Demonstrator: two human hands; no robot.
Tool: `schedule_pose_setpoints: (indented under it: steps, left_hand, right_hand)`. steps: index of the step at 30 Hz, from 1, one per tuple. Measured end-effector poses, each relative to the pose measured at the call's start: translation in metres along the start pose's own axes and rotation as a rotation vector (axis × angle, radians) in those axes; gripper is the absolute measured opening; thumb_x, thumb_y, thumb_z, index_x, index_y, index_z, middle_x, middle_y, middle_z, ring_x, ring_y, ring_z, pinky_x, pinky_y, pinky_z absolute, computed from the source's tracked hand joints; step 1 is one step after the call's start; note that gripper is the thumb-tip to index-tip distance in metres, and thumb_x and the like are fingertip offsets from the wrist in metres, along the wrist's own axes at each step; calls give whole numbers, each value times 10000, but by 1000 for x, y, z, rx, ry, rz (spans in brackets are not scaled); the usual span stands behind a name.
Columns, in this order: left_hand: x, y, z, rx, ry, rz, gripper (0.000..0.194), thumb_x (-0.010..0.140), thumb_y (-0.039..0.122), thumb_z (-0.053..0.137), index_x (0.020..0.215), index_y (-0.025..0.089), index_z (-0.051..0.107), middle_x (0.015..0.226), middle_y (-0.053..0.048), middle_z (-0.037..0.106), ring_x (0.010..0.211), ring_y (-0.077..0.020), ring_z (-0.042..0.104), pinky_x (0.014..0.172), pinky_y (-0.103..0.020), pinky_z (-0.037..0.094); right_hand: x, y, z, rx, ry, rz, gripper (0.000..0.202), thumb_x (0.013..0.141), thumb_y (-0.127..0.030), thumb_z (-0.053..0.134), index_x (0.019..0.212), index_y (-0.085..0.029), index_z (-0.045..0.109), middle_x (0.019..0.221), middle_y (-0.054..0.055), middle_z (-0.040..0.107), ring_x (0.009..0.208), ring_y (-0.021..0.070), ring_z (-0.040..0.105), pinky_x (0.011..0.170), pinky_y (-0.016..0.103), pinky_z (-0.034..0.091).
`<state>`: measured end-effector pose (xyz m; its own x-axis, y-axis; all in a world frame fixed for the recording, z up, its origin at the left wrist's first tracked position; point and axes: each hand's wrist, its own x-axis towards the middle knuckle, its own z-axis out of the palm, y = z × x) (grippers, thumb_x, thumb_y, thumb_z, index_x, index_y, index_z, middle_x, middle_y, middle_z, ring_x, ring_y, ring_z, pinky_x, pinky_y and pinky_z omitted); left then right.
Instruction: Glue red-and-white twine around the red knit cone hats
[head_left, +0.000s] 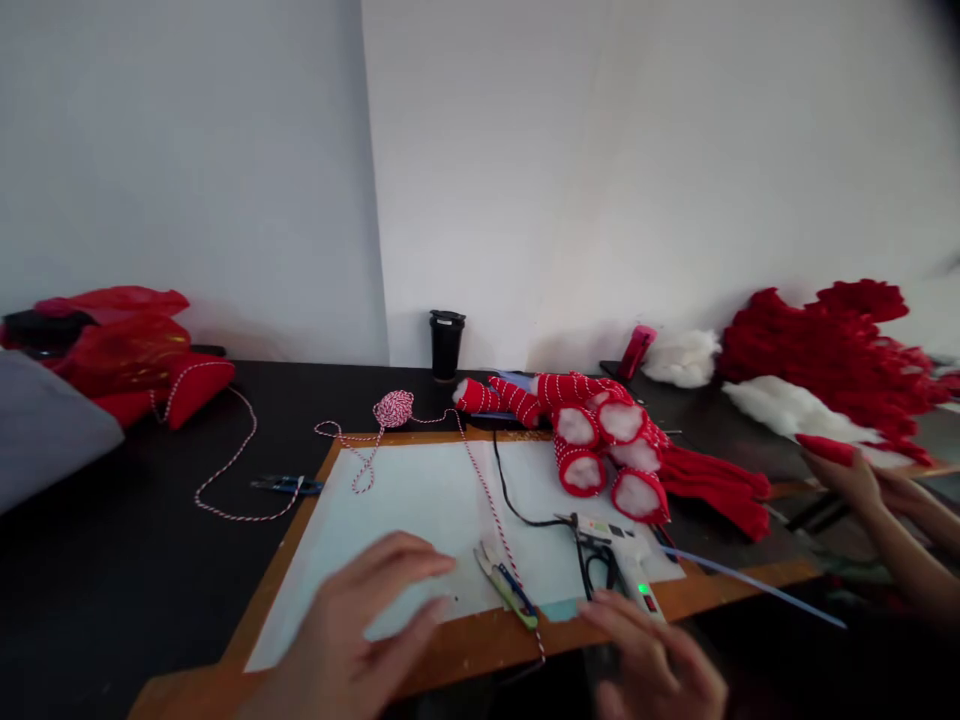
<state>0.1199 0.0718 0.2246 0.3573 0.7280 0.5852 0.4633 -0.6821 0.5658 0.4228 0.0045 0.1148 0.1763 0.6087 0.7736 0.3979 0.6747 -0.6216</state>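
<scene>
My left hand (367, 625) hovers over the white sheet on the board, thumb and fingers apart, nothing between them. Near the board's front edge, my right hand (652, 655) has its fingers spread and holds nothing; it is closest to the handle of a white glue gun (622, 550) with a green light. Between the hands lie thread snips (506, 585) with a green and blue handle. A red-and-white twisted cord (486, 485) runs beside and past them, from a small ball of cord (393, 408). Behind the glue gun are several stuffed red fabric pieces (581, 470) wrapped in cord.
At right, another person's hands (862, 485) hold a red piece, near white stuffing (795, 410) and a dark red fabric heap (817, 350). A black cup (447, 345) stands by the wall. Blue snips (289, 485) and a red bag (127, 340) lie left. A clear glue stick (757, 585) juts right.
</scene>
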Motion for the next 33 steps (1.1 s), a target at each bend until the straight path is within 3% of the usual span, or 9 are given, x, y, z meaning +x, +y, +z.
schedule_pose_setpoints:
  steps: [1,3,6,9,11,16,23,29,33]
  left_hand:
    - [-3,11,16,-85,-20,-17,190,901,235,631,1063,289,714,965,-34,738,830,-164,721,710,-211,596]
    - [-9,28,40,-251,-2,-50,205,898,184,629,1066,281,696,930,-30,738,805,-155,714,713,-208,591]
    - [-13,37,56,-421,28,-122,186,892,165,638,1034,276,685,889,-10,738,768,-141,701,704,-205,577]
    - [-12,36,59,-493,40,-166,166,897,169,634,1013,273,690,878,-6,739,765,-140,693,696,-209,568]
    - [-12,34,60,-492,45,-177,137,896,179,641,987,265,696,858,-8,738,755,-143,687,688,-214,563]
    - [-11,31,64,-450,55,-182,115,905,182,632,931,265,707,838,3,747,746,-140,702,670,-200,563]
    - [-14,36,73,-290,141,-110,182,939,132,546,996,263,659,889,-5,734,799,-138,714,708,-203,571]
    - [-21,36,90,-106,300,-23,244,904,65,534,1040,253,609,890,-26,711,825,-170,704,748,-244,569]
    - [-16,26,93,-30,357,-24,198,911,73,516,989,241,588,840,-17,685,775,-163,685,715,-239,545]
  right_hand:
    - [6,-2,20,11,-34,-149,540,891,-301,618,1373,-337,377,1068,55,795,1062,323,717,873,582,570]
    - [16,-12,53,-11,18,-287,512,926,-261,562,1405,-297,385,1035,59,803,1051,312,709,913,593,525]
    - [24,-29,76,-59,95,-271,395,948,-275,534,1342,-287,511,948,48,812,976,299,696,959,587,467]
    - [21,-35,74,-172,21,-233,341,924,-274,528,1249,-275,630,917,54,800,919,297,694,1011,582,419]
    - [17,-31,68,-269,-75,-297,396,866,-224,549,1245,-259,656,963,52,789,914,282,706,1052,552,401]
    - [17,-26,61,-415,-112,-360,489,770,-144,550,1232,-248,672,1112,54,746,1124,275,650,1129,480,357]
    - [29,-37,63,-452,-213,-415,660,745,-63,510,1379,-247,527,1014,-19,804,991,251,716,1224,467,187]
    - [17,-28,69,-468,-213,-406,623,749,-102,522,1360,-221,551,1093,3,791,1057,264,710,1223,475,197]
    - [2,-13,70,-370,-131,-360,609,825,-218,571,1425,-269,488,1100,27,787,1096,328,703,1130,589,348]
